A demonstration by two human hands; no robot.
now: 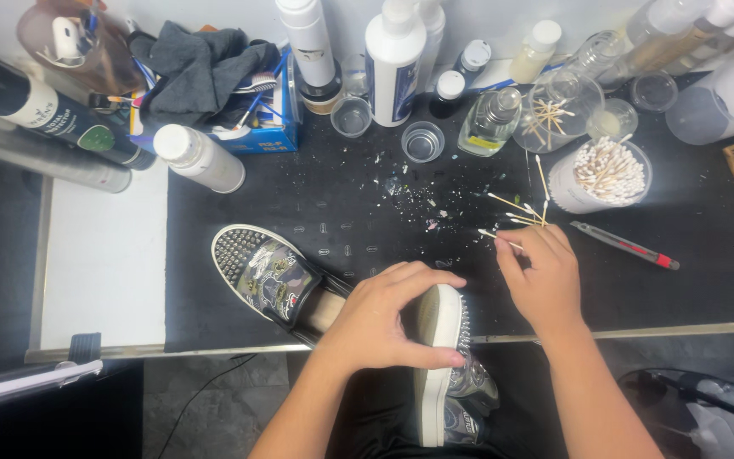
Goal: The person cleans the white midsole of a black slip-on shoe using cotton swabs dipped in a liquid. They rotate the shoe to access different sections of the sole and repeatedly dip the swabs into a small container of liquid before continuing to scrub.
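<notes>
At the near edge of the bench (pixel 239 200), the left hand (pixel 384 319) is clamped over a slip-on shoe (pixel 441 365) turned on its side, thumb along the pale sole and fingers curled over the top, so the studded toe points down toward the person's lap. Just to its right, the right hand (pixel 544 276) pinches a cotton swab (pixel 499 240) between thumb and fingertips, the swab's tip sticking out to the left above the black mat. A few more loose swabs (pixel 522 212) lie touching or just beyond those fingers. Left of the held shoe, its mate (pixel 267 274) rests on the bench, patterned upper facing up, studded toe pointing away to the left. Farther right lies a red-tipped pen knife (pixel 626 246), and behind it stands a white tub of swabs (pixel 601 176). Bottles and small cups crowd the far edge.
</notes>
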